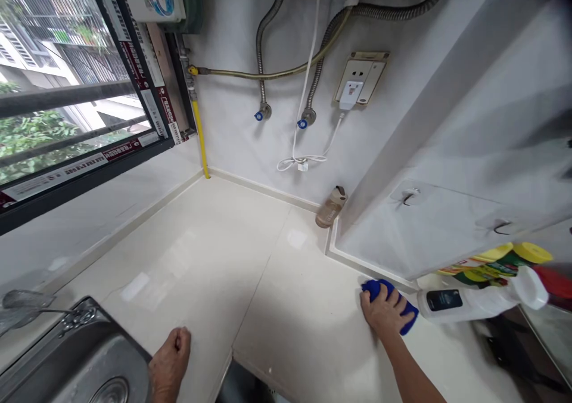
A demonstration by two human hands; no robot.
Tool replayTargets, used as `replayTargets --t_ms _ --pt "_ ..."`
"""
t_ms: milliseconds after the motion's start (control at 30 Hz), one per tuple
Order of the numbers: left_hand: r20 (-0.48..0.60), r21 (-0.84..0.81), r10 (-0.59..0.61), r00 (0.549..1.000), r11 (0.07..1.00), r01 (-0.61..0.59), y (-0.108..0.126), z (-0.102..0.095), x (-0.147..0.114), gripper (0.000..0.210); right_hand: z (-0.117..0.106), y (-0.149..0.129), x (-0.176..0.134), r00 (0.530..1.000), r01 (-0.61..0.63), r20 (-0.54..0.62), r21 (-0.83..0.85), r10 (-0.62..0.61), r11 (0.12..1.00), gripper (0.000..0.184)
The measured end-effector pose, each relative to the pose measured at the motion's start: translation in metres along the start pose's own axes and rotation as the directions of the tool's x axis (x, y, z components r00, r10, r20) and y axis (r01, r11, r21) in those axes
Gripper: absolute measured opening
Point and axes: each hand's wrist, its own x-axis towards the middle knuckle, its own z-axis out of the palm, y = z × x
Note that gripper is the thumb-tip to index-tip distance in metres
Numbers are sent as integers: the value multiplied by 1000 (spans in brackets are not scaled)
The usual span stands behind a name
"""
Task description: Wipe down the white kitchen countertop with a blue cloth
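My right hand [385, 312] presses a folded blue cloth [409, 319] onto the pale countertop [313, 307], close to the base of the wall on the right. Its fingers are spread over the cloth. My left hand [172, 355] is curled into a loose fist above the counter, beside the right edge of the metal sink [75, 361]. I cannot make out anything inside that fist. A white bottle [473, 304] stands just right of the cloth, tilted in this view.
Yellow-capped containers [496, 260] crowd the right wall behind the white bottle. A brown bottle [331, 207] sits in the back corner. A yellow pipe [199, 135] meets the counter at the back left. A white cable [304, 161] hangs from the socket [361, 78].
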Motion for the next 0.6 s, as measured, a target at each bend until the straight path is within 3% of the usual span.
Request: replayTargets --t_ms 100,167,333,467,600 --pt "6 10 -14 1000 1000 14 -1 1 3 43 -2 -26 0 998 -61 -30 -20 60 998 62" --pt "13 12 -23 1000 1000 23 -1 2 6 45 -4 -43 -6 999 -29 -29 -31 28 999 63" --pt "50 24 -68 996 998 66 -1 2 11 49 -10 -96 -35 960 277 25 10 -278 961 64" --pt "64 5 -92 994 996 92 0 1 11 49 -16 -150 -52 838 529 77 129 -541 839 66" --pt "88 -17 -97 991 995 98 1 -2 9 49 -17 -194 -38 682 695 43 273 -730 666 64"
